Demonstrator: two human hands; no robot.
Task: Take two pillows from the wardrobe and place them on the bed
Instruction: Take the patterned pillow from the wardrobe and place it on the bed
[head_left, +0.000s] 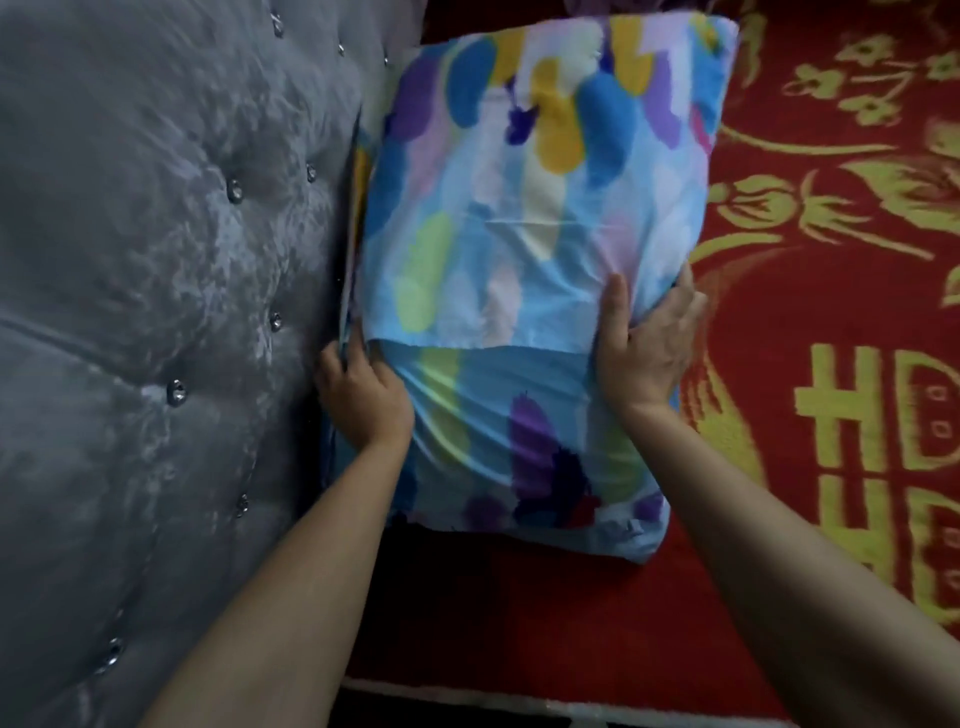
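Observation:
A pillow (524, 218) in a light-blue case with purple, yellow and green blotches lies on the bed's red and gold blanket (831, 270), pressed against the grey headboard. My left hand (358, 395) grips its left edge by the headboard. My right hand (644, 338) holds its right side, thumb on top and fingers wrapped under the edge. A strip of similar patterned fabric shows behind the pillow's left edge; I cannot tell whether it is a second pillow.
The grey tufted velvet headboard (156, 312) with shiny buttons fills the left side. The red blanket with gold flowers and characters spreads to the right. The bed's near edge (467, 701) runs along the bottom.

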